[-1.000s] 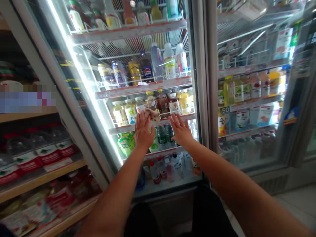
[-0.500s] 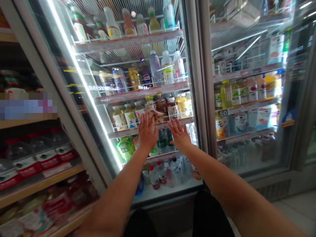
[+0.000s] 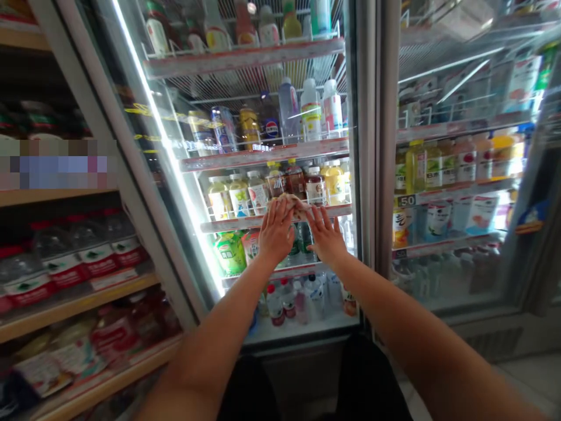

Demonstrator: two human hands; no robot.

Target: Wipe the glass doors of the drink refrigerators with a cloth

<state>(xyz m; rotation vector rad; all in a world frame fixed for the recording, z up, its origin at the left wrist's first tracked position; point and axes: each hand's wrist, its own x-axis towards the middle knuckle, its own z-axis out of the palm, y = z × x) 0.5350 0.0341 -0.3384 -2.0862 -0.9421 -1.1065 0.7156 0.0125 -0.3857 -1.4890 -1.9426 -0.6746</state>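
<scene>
My left hand [image 3: 276, 231] lies flat, fingers stretched, pressing a small pale cloth [image 3: 293, 203] against the glass door [image 3: 245, 193] of a lit drinks fridge. My right hand [image 3: 325, 233] is right beside it, fingers spread on the same glass, its fingertips touching the cloth's right edge. Both hands are at the level of the third shelf, in front of rows of bottled drinks [image 3: 280, 184]. Most of the cloth is hidden under my left fingers.
A second fridge door [image 3: 456, 175] with bottles and cartons stands to the right, behind a metal frame post [image 3: 372, 146]. Open wooden shelves [image 3: 74, 304] with packaged goods are on the left. Pale floor tiles [image 3: 530, 374] show at the bottom right.
Both hands have drawn closer together on the glass; my left hand and the cloth shifted right toward my right hand. The camera view moved slightly left.
</scene>
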